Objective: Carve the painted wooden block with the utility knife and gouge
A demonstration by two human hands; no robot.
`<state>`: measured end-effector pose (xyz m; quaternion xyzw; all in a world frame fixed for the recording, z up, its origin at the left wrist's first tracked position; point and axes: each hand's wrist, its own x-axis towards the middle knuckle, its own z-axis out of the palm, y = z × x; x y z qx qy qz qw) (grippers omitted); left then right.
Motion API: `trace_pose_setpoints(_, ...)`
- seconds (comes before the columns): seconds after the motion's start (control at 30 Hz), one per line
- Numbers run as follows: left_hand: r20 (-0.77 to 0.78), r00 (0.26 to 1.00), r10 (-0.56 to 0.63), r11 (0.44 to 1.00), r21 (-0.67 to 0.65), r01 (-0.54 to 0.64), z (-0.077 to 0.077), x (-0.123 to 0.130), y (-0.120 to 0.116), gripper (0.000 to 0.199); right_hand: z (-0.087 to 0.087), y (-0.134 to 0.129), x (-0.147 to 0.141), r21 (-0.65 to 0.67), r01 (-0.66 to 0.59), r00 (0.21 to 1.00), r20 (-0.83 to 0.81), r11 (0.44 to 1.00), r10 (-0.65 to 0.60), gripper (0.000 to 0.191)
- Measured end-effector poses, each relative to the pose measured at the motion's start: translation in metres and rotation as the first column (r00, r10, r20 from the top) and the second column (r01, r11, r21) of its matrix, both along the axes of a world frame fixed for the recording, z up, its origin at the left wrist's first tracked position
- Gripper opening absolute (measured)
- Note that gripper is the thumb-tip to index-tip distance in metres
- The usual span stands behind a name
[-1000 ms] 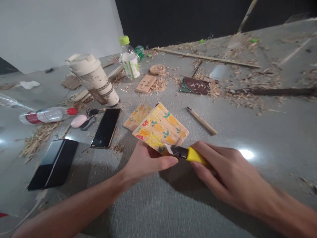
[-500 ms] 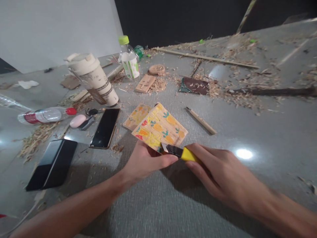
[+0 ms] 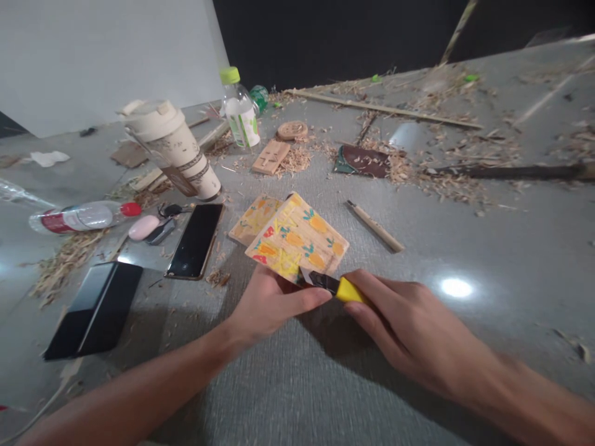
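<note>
A square wooden board (image 3: pixel 316 238) painted with orange and yellow fruit is tilted up in my left hand (image 3: pixel 274 303), whose fingers go under its near corner. The thumb lies along the near edge, below the blade. My right hand (image 3: pixel 400 316) is closed around the yellow handle of a utility knife (image 3: pixel 348 291). Its blade meets the board's near corner, close to my left thumb. A second painted board (image 3: pixel 253 220) lies on the table, partly covered by the first. To the right of the boards lies a carving tool with a wooden handle (image 3: pixel 376 228).
On the left are a phone (image 3: pixel 195 241), a black folded device (image 3: pixel 95 310), a lying bottle (image 3: pixel 88 217) and a cream cup (image 3: pixel 174 152). Further back stand a green-capped bottle (image 3: pixel 240 114), carved wood pieces (image 3: pixel 272 157) and a leather pouch (image 3: pixel 367 161) among shavings.
The whole view has shifted slightly, moving things a little leftward in the picture. Both hands keep the same grip, and the blade stays at the board's near corner.
</note>
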<state>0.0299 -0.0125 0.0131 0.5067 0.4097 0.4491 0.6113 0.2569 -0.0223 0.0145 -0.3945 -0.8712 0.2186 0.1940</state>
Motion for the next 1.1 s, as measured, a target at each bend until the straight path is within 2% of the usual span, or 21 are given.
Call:
trace_pose_setpoints(0.1, 0.003, 1.0, -0.005, 1.0, 0.004, 0.005, -0.001, -0.001, 0.0, 0.04, 0.0, -0.001, -0.001, -0.008, 0.002, 1.0, 0.002, 1.0, -0.002, 0.032)
trace_pose_setpoints(0.37, -0.094, 0.995, -0.018, 0.999, 0.045, 0.022, -0.005, -0.004, -0.002, 0.039, -0.002, -0.006, -0.002, 0.081, 0.047, 0.999, 0.02, 0.996, -0.049, 0.032)
trace_pose_setpoints(0.6, -0.047, 0.998, -0.037, 0.997, 0.059, 0.04, -0.005, -0.005, -0.002, 0.031, -0.001, -0.006, -0.004, 0.161, 0.076, 0.996, 0.041, 0.984, -0.084, 0.033)
trace_pose_setpoints(0.73, -0.038, 0.999, -0.021, 1.0, -0.005, 0.021, 0.0, -0.004, -0.005, 0.03, -0.002, -0.004, -0.003, 0.126, 0.063, 0.997, 0.032, 0.99, -0.068, 0.032)
trace_pose_setpoints(0.83, 0.045, 0.998, -0.044, 0.994, -0.095, 0.048, 0.002, -0.002, -0.007, 0.034, -0.002, -0.004, -0.001, 0.09, 0.067, 0.997, 0.019, 0.994, -0.069, 0.032)
trace_pose_setpoints(0.97, 0.133, 0.985, -0.114, 0.987, -0.098, 0.127, -0.009, -0.007, -0.008, 0.034, 0.0, -0.006, 0.0, 0.066, 0.046, 0.999, -0.007, 0.997, -0.046, 0.031)
trace_pose_setpoints(1.1, 0.154, 0.967, -0.204, 0.976, -0.042, 0.212, -0.023, -0.015, -0.007, 0.055, 0.001, -0.006, 0.0, 0.024, 0.011, 1.0, -0.028, 1.0, -0.01, 0.03)
